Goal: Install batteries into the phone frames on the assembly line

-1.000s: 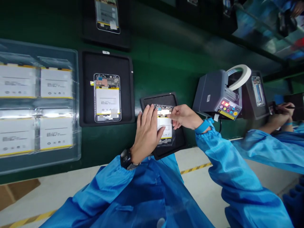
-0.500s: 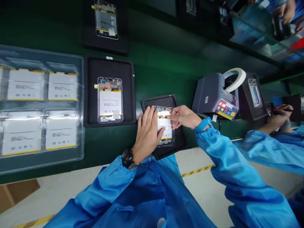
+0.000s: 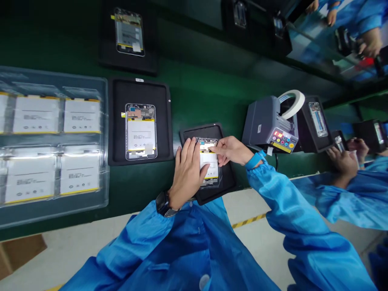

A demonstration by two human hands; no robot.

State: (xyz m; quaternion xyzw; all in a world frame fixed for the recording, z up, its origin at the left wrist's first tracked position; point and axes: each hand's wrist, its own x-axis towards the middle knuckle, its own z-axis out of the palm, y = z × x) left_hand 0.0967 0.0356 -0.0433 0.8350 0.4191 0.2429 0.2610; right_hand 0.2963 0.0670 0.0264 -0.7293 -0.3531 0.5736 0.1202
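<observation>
Pressing down at the middle of a black tray [image 3: 209, 133], the left hand [image 3: 188, 173], a black wristwatch [image 3: 163, 203] on its wrist, lies spread with its grip apart, fingertips against the long edge of a phone frame [image 3: 208, 162] holding a white battery. The right hand [image 3: 232, 150] reaches in from the other side, its fingers at the frame's circuit-board end; whether that grip is clamped on anything, I cannot tell. The frame sits in the tray on a green desk [image 3: 194, 87]. Two more black trays [image 3: 139, 95] each carry one such frame. Four whole batteries [image 3: 81, 116] lie in a clear plastic tray [image 3: 54, 214], their printing too small to read. A grey tape dispenser [image 3: 266, 125] shows red digits and holds one roll of pale tape [image 3: 292, 104]. Beyond it, a co-worker's two hands [image 3: 344, 161] work at another black tray [image 3: 312, 125].
</observation>
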